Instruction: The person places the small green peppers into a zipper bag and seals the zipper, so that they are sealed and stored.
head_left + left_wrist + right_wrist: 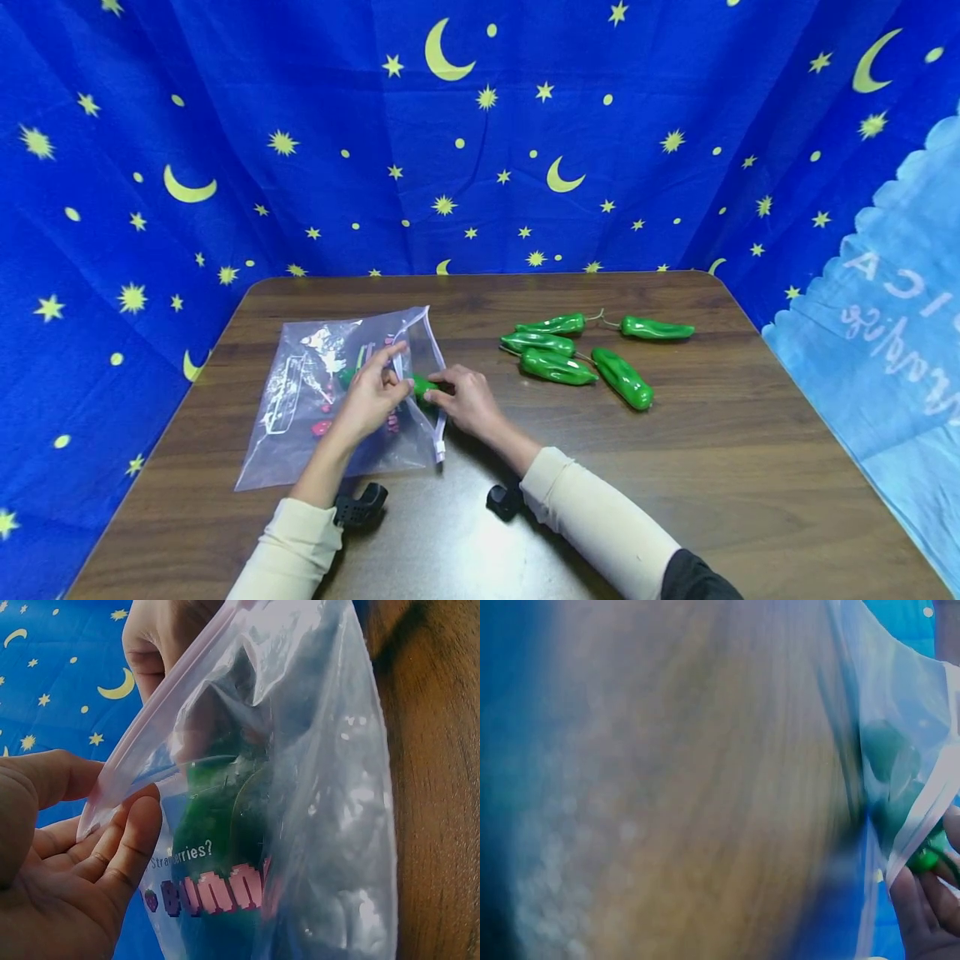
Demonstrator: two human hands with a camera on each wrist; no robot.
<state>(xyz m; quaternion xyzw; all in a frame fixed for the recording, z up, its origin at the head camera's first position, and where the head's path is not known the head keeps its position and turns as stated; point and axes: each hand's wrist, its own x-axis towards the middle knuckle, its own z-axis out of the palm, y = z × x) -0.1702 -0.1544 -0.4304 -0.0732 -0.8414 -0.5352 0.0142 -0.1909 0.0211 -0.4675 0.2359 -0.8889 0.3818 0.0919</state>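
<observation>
A clear zip bag (300,442) with printed lettering lies on the left of the table, its slider edge facing right. My left hand (372,398) pinches the bag's upper layer near the mouth between thumb and fingers, holding it raised. At the opening, my right hand (472,404) grips a green pepper (422,388) by its near end, the rest of it reaching inside the bag. Through the plastic, green shows in the left wrist view, where the pepper (214,806) is partly veiled by folds. In the right wrist view, the pepper's stem end (924,860) sits between the fingers.
Several green peppers (558,367) lie grouped right of the bag, one more pepper (657,328) toward the back right. A blue star-and-moon curtain (480,225) hangs behind the wooden table (675,500). A light blue cloth (862,333) hangs at right.
</observation>
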